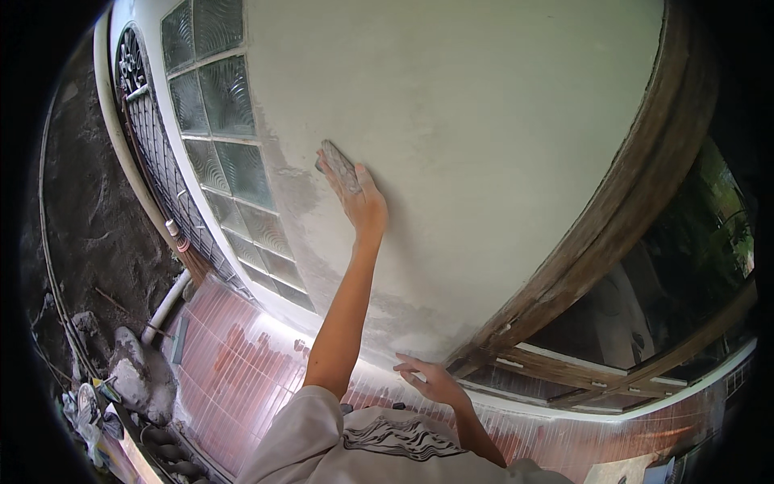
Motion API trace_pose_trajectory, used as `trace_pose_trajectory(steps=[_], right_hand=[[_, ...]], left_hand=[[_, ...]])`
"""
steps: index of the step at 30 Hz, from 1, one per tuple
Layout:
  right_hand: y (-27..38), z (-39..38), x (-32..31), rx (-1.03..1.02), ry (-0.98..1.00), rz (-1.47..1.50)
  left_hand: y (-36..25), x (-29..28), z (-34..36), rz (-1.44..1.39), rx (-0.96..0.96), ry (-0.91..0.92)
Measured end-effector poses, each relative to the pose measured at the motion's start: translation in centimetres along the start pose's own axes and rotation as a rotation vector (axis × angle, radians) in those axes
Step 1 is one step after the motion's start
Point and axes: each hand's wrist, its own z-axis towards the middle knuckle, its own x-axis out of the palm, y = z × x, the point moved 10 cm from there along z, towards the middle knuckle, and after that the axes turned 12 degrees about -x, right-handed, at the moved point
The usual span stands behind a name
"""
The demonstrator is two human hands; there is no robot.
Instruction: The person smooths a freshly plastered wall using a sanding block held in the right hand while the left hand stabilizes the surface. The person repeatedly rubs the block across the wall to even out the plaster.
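My left hand (367,202) is stretched up against a pale, plastered wall (476,153). Its fingers are closed on a dusty grey sanding block (342,166), which lies flat to the wall surface. Darker grey patches (292,189) run down the plaster between the block and the glass blocks. Lower down, near the foot of the wall, my right hand (438,381) holds nothing, and its fingers are spread. Whether its fingertips touch the wall I cannot tell.
A glass-block window (234,153) borders the wall on the left. At right stands a brown wooden frame (597,210) with dark glass. Red tiles (234,379) cover the floor below. A broom (187,252), a pale pipe (167,306) and rubble (133,375) lie to the left.
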Motion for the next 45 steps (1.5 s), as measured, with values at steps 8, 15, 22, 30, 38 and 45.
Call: trace_pose_trajectory(steps=[8, 15, 22, 30, 38, 45], right_hand=[[-0.7, -0.5, -1.1, -0.067, 0.076, 0.026], [-0.1, 0.1, -2.6, -0.123, 0.052, 0.011], [-0.6, -0.6, -1.0, -0.077, 0.056, 0.09], [-0.9, -1.9, -1.5, -0.099, -0.021, 0.09], [-1.6, -3.3, -3.3, -0.09, -0.095, 0.087], [-1.6, -4.5, -4.2, -0.087, -0.081, 0.025]], left_hand=[[-0.9, 3.8, -8.8, 0.122, 0.133, 0.214], [1.0, 1.2, -5.1, 0.052, -0.066, 0.058], [1.5, 3.0, -10.6, 0.137, 0.004, 0.216], [0.9, 1.5, -5.6, 0.053, -0.04, 0.043], [-0.8, 2.1, -7.4, 0.142, 0.087, 0.146], [-2.8, 1.5, -1.9, 0.098, 0.038, -0.02]])
